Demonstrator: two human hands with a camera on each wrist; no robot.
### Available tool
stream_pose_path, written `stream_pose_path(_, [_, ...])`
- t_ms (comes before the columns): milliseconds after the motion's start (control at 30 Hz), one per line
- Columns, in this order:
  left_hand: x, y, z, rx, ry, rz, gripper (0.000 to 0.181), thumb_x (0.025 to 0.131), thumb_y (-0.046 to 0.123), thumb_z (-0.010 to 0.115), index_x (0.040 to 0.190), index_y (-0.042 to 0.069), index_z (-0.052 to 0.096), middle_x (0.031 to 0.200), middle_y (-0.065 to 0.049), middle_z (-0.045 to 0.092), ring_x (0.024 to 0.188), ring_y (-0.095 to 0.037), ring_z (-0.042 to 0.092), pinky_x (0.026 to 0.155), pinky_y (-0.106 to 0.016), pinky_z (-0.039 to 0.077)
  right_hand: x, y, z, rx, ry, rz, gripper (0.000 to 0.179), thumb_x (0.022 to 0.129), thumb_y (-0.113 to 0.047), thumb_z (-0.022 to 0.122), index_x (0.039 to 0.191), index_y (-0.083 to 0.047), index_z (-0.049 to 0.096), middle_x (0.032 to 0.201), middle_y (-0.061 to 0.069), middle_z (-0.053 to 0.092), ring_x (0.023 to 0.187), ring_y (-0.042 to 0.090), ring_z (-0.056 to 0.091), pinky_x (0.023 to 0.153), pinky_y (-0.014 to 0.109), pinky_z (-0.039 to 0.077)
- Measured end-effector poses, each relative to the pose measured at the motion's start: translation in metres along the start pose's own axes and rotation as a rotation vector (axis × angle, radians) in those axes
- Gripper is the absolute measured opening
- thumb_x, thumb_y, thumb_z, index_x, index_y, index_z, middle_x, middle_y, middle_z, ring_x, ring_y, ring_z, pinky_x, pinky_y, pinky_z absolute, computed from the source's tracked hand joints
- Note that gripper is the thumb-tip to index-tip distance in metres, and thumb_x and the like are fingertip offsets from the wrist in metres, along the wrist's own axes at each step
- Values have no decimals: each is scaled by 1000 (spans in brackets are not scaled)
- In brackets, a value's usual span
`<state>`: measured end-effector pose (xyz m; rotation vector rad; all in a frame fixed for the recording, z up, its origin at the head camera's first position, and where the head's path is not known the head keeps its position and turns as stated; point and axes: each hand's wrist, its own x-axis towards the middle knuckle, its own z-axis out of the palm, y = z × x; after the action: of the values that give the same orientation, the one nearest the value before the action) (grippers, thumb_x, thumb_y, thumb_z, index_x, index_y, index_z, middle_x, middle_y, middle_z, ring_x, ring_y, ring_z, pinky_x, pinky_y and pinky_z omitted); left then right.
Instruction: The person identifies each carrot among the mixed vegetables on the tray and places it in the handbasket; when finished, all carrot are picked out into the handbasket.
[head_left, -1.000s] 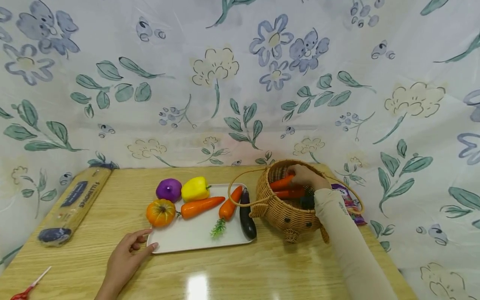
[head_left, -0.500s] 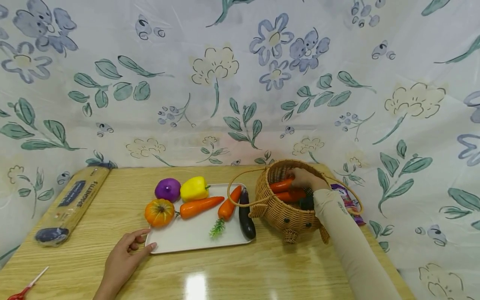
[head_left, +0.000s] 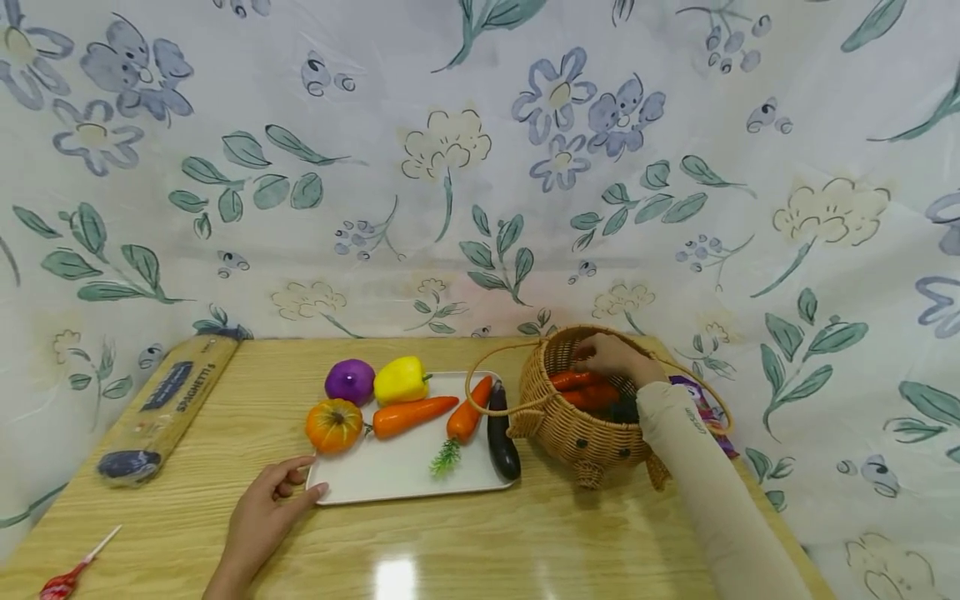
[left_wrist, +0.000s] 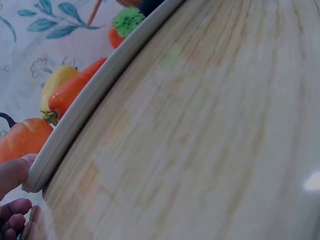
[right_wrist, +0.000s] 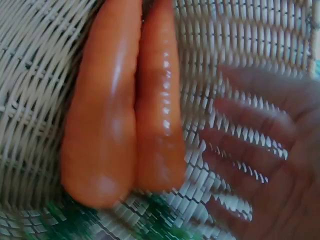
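My left hand (head_left: 266,517) grips the near left corner of a white tray (head_left: 360,479), thumb on its front edge. On the tray lie an orange carrot (head_left: 412,417), a carrot with a green tuft (head_left: 467,419), a dark eggplant (head_left: 501,433), a small orange pumpkin (head_left: 334,427) and a yellow bell pepper (head_left: 401,381). My right hand (head_left: 611,357) reaches into a wicker basket (head_left: 558,425). In the right wrist view, its fingers are spread beside two carrots (right_wrist: 102,110) lying side by side in the basket, without touching them.
A purple round vegetable (head_left: 349,382) sits at the tray's back left. A spaghetti pack (head_left: 172,400) lies far left, a red lollipop (head_left: 63,581) front left. A purple packet (head_left: 701,408) is behind the basket. The basket handle (head_left: 468,379) overhangs the tray.
The upper carrot, at my right fingertips before, lies lower in the basket, and the right hand has come off it. The left hand stays at the tray corner. The head view has shifted slightly.
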<state>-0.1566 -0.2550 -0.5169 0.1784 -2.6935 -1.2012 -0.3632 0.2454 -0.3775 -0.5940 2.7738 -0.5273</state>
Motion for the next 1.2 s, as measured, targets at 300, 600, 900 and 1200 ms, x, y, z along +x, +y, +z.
stream_pose_path(300, [0,-1,-1,25,14,36,50,87,42,76,126,13,67,104,-2,62,85,-4,49,73,-21,43,-16,-32,-30,5,-14,-83,46,97,-25,62,130,7,59,130,24,61,122,43,55,102,55,44])
stream_pose_path(600, [0,-1,-2,23,1,28,52,87,44,75,128,12,66,106,-3,63,86,-5,50,74,-22,43,-34,-81,-31,94,123,-91,37,96,-28,64,119,1,67,117,18,68,109,35,63,95,51,49])
stream_pose_path(900, [1,-3,-1,25,-20,27,54,87,47,74,130,14,65,107,-4,63,88,-9,51,76,-25,44,-59,-138,13,281,228,-51,31,95,-32,68,110,-5,72,109,10,70,101,28,66,89,46,52])
stream_pose_path(1200, [3,-4,-1,22,-7,38,53,87,45,75,129,15,65,106,-3,63,90,-10,53,79,-25,45,-63,-168,77,393,204,-19,27,88,-30,75,103,-7,73,96,4,71,84,15,65,74,32,54])
